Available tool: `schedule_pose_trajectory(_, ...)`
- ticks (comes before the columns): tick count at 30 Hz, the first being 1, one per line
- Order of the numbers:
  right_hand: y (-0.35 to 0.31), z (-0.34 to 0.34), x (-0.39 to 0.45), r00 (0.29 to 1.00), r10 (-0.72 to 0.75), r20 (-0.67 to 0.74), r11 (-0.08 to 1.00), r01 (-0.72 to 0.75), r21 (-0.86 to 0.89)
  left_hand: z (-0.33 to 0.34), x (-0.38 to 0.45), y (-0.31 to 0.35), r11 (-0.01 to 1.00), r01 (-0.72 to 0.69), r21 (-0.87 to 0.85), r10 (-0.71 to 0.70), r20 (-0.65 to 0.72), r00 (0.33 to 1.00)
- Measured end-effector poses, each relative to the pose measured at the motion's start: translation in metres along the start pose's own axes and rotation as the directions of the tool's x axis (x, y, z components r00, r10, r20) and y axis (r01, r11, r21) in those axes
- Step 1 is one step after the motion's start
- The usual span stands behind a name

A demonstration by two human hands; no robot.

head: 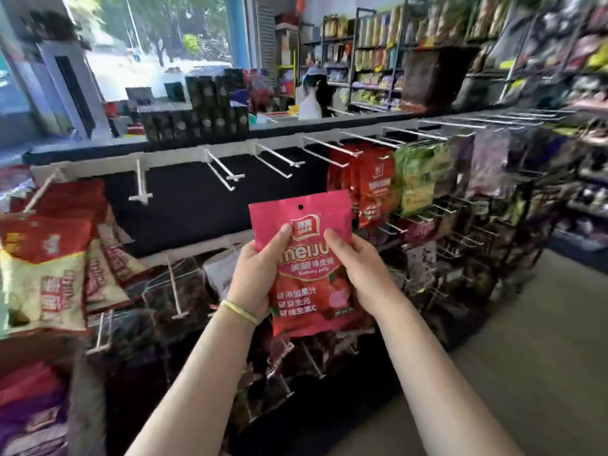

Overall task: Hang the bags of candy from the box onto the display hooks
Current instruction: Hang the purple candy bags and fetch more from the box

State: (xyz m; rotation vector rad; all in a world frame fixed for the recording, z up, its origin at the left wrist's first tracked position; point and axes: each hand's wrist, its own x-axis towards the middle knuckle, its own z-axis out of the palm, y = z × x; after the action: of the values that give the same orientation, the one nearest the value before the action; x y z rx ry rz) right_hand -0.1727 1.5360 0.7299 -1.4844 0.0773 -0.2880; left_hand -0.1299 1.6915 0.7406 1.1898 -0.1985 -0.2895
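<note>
We face a dark counter (197, 205); a bright window (148, 44) far left, stocked shelves (371, 60) far right, beige floor (526, 340) near right.

pink-red candy bag (306, 258) with white lettering, white hooks (227, 169), red (375, 185) and green bags (414, 179) hanging, yellow wristband (240, 311).

Readable text, as I see it from the head view:

1. Pink gummy bag (304, 258), held up before the display hooks: white logo badge near its top, characters blurred. Below the badge, large white letters "meiju", the first partly covered by my left hand (260, 274). Beneath that, small "Gummy jelly". Under it, three lines of Chinese print I cannot read.

2. Red bags (375, 185) hanging up and right of the pink bag: print too blurred to read.
</note>
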Motion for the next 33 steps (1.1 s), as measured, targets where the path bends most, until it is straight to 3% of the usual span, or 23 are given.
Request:
schedule_pose_trajectory(3,0.0,-0.027,0.037,0.993,-0.087,-0.084,0.996,0.086,-0.025,0.027,0.038,-0.011,1.0,-0.018,-0.001,0.018,-0.021,1.0)
schedule_pose_trajectory(6,0.011,-0.038,0.075,0.942,-0.249,-0.224,0.968,0.235,-0.087,0.039,0.078,-0.023,1.0,-0.026,-0.005,0.026,-0.045,0.999)
schedule_pose_trajectory(10,0.021,-0.058,0.116,0.869,-0.455,-0.194,0.868,0.385,-0.313,0.05,0.126,-0.035,1.0,0.017,0.003,-0.017,-0.024,1.0)
schedule_pose_trajectory(12,0.024,-0.073,0.136,0.877,-0.457,-0.148,0.836,0.367,-0.407,0.058,0.146,-0.038,1.0,0.019,0.008,-0.019,-0.011,1.0)
schedule_pose_trajectory(16,0.026,-0.091,0.165,0.918,-0.378,-0.118,0.87,0.309,-0.385,0.076,0.176,-0.043,0.999,0.007,0.034,-0.006,-0.02,1.0)
schedule_pose_trajectory(22,0.021,-0.116,0.192,0.917,-0.386,-0.104,0.875,0.328,-0.356,0.103,0.201,-0.049,0.999,-0.032,0.019,0.034,-0.078,0.996)
schedule_pose_trajectory(33,0.018,-0.148,0.224,0.895,-0.441,0.067,0.829,0.435,-0.35,0.137,0.216,-0.064,0.992,-0.125,0.021,0.126,-0.269,0.955)
